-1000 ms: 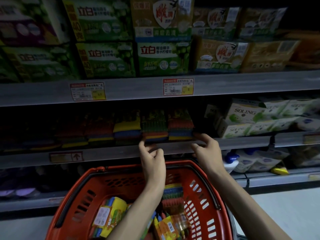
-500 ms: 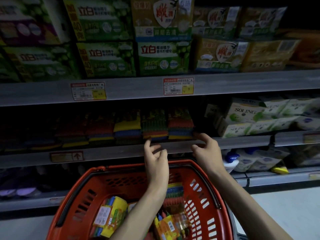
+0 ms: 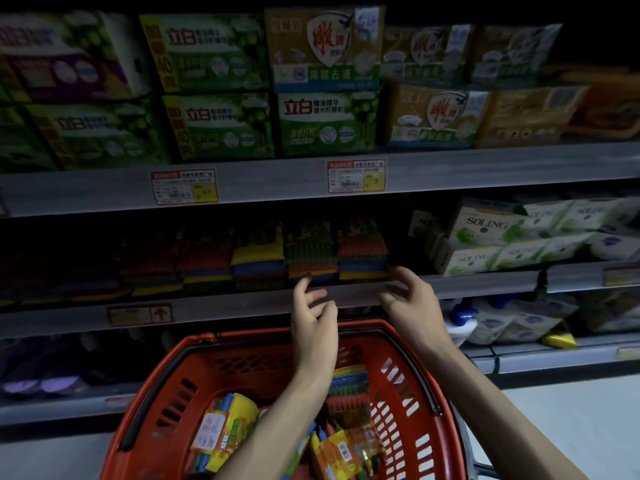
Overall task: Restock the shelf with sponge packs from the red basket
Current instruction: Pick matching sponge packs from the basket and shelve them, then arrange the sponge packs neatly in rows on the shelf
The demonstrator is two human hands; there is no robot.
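Colourful sponge packs [image 3: 362, 249] stand in a row on the dim middle shelf [image 3: 242, 303]. Below me the red basket [image 3: 415, 420] holds several more sponge packs [image 3: 225, 424], partly hidden by my forearms. My left hand [image 3: 313, 317] hovers just in front of the shelf edge, fingers loosely spread, holding nothing. My right hand [image 3: 410, 301] is beside it at the shelf lip, below the rightmost sponge pack, fingers relaxed and empty.
The top shelf carries green and gold soap boxes [image 3: 327, 121] above price tags [image 3: 356, 176]. White SOLING boxes [image 3: 485, 237] sit right of the sponges. Pouches with blue caps [image 3: 502, 320] fill the lower right shelf. Pale floor shows at bottom right.
Both hands have drawn slightly back and down from the shelf edge, and the fingers have loosened. The packs on the shelf and the basket have not moved.
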